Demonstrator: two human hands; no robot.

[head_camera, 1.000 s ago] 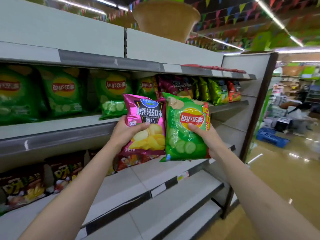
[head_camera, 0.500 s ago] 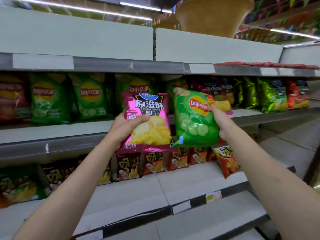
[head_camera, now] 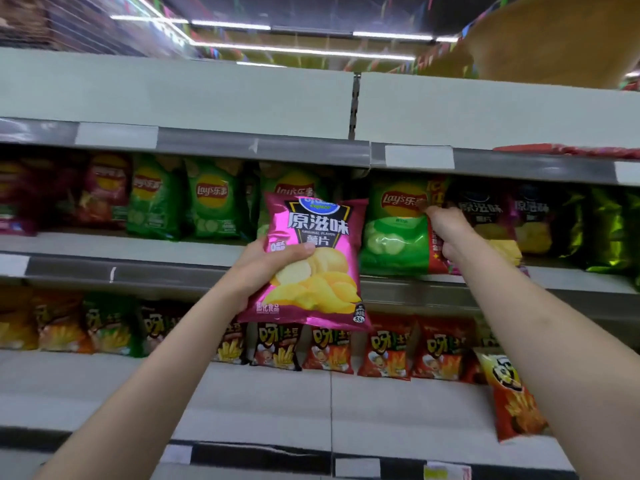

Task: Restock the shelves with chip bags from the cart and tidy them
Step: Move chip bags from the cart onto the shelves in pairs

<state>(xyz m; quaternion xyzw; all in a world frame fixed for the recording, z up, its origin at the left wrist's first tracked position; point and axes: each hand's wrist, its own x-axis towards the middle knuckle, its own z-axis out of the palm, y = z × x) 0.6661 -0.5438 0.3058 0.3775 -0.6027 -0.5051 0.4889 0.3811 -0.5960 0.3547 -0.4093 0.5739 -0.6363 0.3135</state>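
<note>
Both hands grip bags: left hand (head_camera: 266,263) pink bag (head_camera: 311,261), right hand (head_camera: 446,230) green bag (head_camera: 394,230).

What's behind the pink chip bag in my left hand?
Behind the pink chip bag, a green Lay's bag shows above its top edge, standing on the shelf. The pink bag covers that bag's lower part and the shelf edge behind it.
</note>
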